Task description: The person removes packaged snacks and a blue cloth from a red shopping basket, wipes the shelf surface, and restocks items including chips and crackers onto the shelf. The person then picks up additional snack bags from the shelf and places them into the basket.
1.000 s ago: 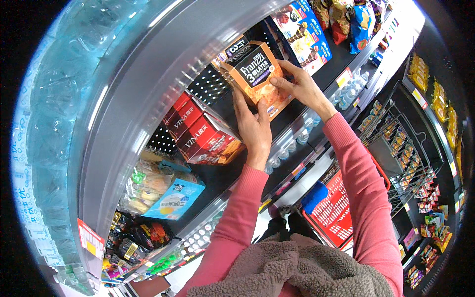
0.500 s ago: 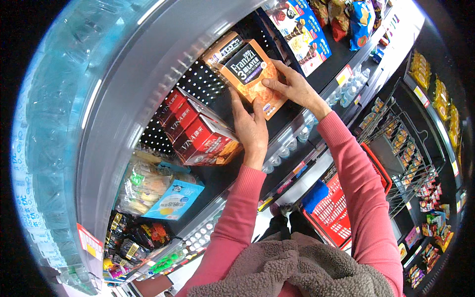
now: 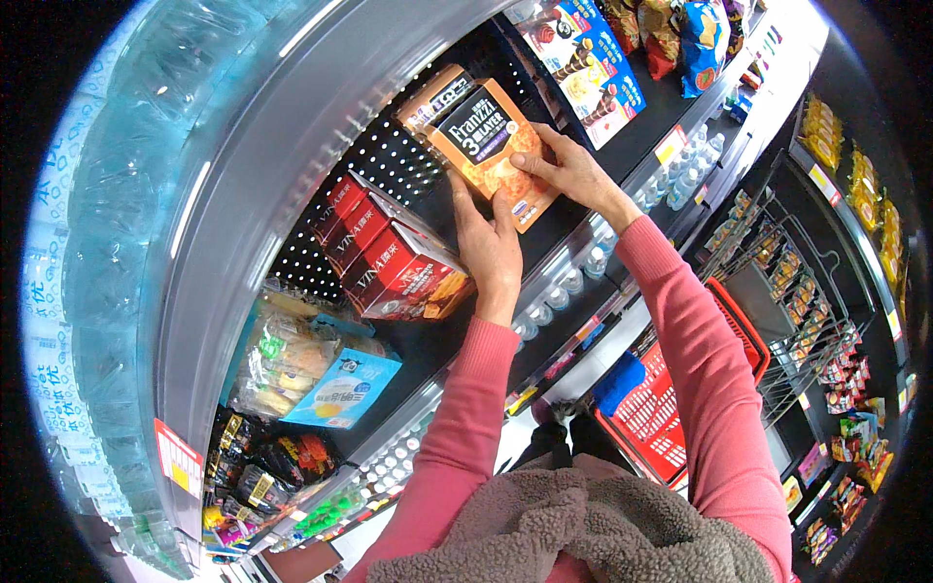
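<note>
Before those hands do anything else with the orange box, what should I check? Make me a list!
1. Right hand on the orange rectangular cardboard box: ok, thumb across its front.
2. Left hand steadying it: ok, at the opposite side.
3. Nothing directly behind it: not ok, a second orange cardboard box is there.
4. Gap to the red cardboard boxes: ok, they stand apart from it.
5. Bottom resting on the flat black shelf: cannot tell from this angle.
</note>
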{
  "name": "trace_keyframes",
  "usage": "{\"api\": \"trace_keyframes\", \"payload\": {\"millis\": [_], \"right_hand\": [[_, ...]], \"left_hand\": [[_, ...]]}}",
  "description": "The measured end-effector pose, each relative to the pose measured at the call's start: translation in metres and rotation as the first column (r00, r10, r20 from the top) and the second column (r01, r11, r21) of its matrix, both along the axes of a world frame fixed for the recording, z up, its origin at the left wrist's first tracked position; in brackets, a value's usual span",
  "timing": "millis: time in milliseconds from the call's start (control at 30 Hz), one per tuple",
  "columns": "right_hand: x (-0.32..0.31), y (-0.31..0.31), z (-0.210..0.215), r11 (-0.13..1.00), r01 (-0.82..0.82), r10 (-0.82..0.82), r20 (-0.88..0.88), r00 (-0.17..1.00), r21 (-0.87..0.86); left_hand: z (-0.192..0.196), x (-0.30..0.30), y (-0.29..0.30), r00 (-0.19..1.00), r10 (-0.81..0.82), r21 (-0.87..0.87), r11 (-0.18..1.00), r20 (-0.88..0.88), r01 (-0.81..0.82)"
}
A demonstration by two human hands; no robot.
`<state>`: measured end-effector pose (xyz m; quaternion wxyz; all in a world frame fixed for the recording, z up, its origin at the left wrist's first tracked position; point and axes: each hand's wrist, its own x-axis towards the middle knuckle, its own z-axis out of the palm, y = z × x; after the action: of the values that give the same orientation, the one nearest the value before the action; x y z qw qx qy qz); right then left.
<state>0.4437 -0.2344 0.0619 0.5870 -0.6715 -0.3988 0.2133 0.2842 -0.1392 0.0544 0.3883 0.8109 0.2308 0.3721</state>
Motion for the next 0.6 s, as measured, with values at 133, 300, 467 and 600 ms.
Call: {"api": "trace_keyframes", "payload": {"millis": [133,300,467,600], "right_hand": [[-0.006,-0.005,0.002,0.995,0.076,-0.080,0.060,0.995,0.069],[-0.028,-0.050,-0.011,0.944,0.252,-0.268,0.050,0.962,0.213],[-0.095,-0.153,-0.093,0.856,0.502,-0.501,-0.041,0.864,0.121],[-0.184,-0.243,-0.182,0.751,0.479,-0.548,-0.024,0.836,-0.455]], "left_hand": [[0.006,-0.003,-0.010,0.999,0.018,-0.057,0.998,-0.046,-0.021],[0.004,-0.028,-0.043,0.992,-0.024,-0.048,0.999,-0.124,0.018],[-0.022,-0.109,-0.096,0.933,-0.287,0.202,0.922,-0.219,0.331],[-0.057,-0.184,-0.125,0.800,-0.403,0.136,0.852,-0.444,0.505]]}}
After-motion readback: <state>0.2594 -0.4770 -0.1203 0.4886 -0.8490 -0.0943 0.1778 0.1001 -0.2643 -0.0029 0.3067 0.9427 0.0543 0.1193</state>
